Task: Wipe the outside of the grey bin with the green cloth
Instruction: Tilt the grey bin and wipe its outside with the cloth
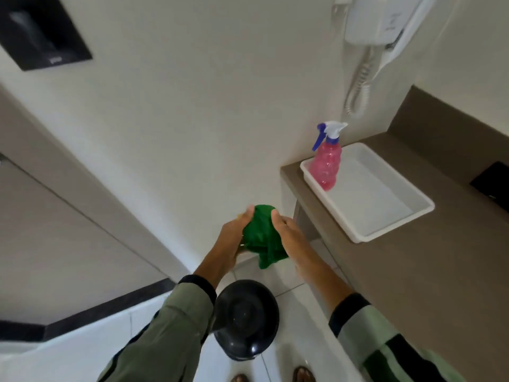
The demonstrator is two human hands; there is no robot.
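The green cloth (pixel 261 238) is bunched up between both my hands, held in the air in front of the white wall. My left hand (pixel 234 235) grips its left side and my right hand (pixel 289 232) grips its right side, with a corner of cloth hanging down below them. The bin (pixel 248 318) stands on the white floor tiles directly below my hands; from above it looks dark and round, with a domed lid. My left sleeve covers part of its left edge. Neither hand touches the bin.
A brown counter (pixel 413 271) runs along the right, holding a white tray (pixel 396 216) with a pink spray bottle (pixel 326 164) standing in its far corner. A white wall phone (pixel 382 26) with a coiled cord hangs above. My feet (pixel 275 377) show at the bottom edge.
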